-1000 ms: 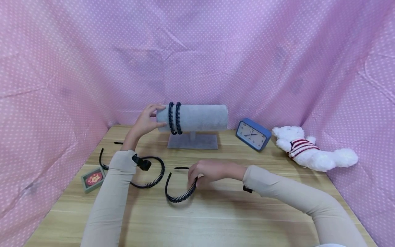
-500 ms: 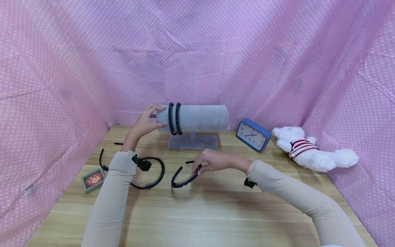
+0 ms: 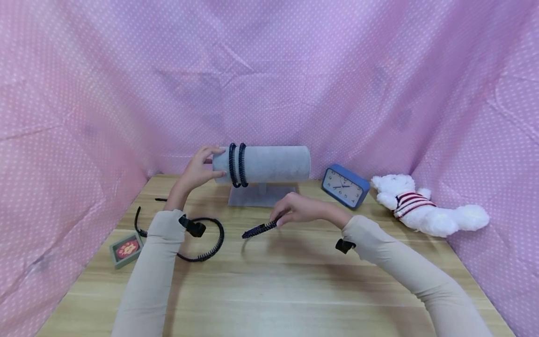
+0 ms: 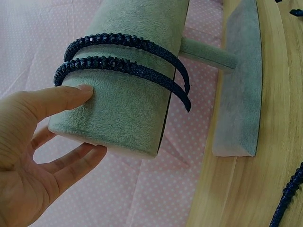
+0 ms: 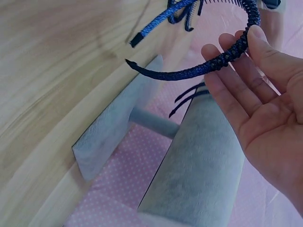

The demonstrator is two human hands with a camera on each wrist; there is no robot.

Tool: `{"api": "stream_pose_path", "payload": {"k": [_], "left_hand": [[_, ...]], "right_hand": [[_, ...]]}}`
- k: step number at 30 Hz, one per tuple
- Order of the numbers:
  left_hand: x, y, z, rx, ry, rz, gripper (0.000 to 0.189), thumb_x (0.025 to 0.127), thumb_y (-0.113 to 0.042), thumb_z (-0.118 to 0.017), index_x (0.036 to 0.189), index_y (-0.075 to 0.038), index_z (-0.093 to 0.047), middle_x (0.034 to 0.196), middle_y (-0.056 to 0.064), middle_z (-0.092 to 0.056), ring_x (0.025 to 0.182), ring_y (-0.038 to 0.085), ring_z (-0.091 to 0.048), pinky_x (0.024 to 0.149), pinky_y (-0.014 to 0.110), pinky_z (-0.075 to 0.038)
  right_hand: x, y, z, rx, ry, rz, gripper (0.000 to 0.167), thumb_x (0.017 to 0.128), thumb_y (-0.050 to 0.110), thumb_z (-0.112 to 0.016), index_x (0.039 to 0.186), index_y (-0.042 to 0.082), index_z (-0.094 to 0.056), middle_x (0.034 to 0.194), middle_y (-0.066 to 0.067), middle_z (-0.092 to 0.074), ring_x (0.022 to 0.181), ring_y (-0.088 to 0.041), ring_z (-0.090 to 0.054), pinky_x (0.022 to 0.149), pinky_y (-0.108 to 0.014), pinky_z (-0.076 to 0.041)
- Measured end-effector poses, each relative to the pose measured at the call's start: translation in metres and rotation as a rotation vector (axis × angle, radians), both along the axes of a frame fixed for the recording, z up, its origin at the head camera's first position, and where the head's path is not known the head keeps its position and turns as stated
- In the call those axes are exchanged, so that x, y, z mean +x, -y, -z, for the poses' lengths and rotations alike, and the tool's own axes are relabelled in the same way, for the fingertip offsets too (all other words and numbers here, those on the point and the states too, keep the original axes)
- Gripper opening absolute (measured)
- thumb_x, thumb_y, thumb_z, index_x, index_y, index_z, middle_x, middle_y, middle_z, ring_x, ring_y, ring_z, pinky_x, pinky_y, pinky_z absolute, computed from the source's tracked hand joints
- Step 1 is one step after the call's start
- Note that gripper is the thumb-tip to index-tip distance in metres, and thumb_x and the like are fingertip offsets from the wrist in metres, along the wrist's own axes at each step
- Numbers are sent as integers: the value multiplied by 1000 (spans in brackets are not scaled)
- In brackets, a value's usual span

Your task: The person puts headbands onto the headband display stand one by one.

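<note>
A grey velvet cylinder display stand (image 3: 278,164) rises at the back of the table. Two dark, toothed headbands (image 3: 242,166) sit round the cylinder near its left end. My left hand (image 3: 198,171) grips that end, thumb on top beside the nearer band (image 4: 102,64) and fingers at the end face in the left wrist view. In my right hand (image 3: 296,208) another dark blue headband (image 5: 189,71) is pinched between thumb and fingers by its beaded curve. It is held over the table in front of the stand, its two tips pointing toward the stand's base (image 5: 118,118) in the right wrist view.
Another headband (image 3: 216,243) lies on the wooden table, partly behind my left sleeve, with a further one (image 3: 138,220) at the left. A small green frame (image 3: 126,250) lies nearby. A blue clock (image 3: 345,186) and a white teddy bear (image 3: 446,220) are at the right.
My right hand has lifted the headband away from me toward the stand and turned it, so it now shows nearly edge-on. The left hand keeps its grip on the cylinder.
</note>
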State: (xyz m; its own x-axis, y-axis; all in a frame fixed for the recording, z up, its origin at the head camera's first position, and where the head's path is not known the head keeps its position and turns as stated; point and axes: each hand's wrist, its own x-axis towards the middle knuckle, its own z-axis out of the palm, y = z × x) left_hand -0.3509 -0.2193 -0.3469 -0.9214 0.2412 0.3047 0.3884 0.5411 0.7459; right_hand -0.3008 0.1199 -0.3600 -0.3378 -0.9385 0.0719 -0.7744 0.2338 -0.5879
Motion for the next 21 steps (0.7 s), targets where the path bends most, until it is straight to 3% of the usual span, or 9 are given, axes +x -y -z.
{"api": "stream_pose_path", "payload": {"k": [7, 15, 21], "left_hand": [[1, -1, -1, 6, -4, -2, 66, 86, -1, -78, 147, -2, -51, 159, 21, -36, 137, 45, -44, 114, 60, -43], [1, 0, 0, 5, -3, 5, 65, 87, -2, -78, 146, -1, -51, 160, 21, -35, 138, 44, -43, 115, 59, -42], [2, 0, 0, -4, 4, -3, 66, 88, -2, -78, 148, -2, -50, 161, 20, -34, 136, 46, -45, 113, 59, -45]], "right_hand": [[-7, -11, -1, -6, 25, 58, 19, 94, 9, -72, 111, 3, -77, 108, -10, -78, 97, -15, -74, 85, -23, -62], [-12, -25, -8, -10, 92, 132, 21, 95, 7, -70, 113, -2, -75, 111, -16, -76, 101, -24, -75, 89, -29, -62], [-19, -40, -12, -17, 98, 233, 19, 95, 10, -71, 111, 0, -76, 108, -12, -77, 99, -18, -73, 91, -31, -62]]}}
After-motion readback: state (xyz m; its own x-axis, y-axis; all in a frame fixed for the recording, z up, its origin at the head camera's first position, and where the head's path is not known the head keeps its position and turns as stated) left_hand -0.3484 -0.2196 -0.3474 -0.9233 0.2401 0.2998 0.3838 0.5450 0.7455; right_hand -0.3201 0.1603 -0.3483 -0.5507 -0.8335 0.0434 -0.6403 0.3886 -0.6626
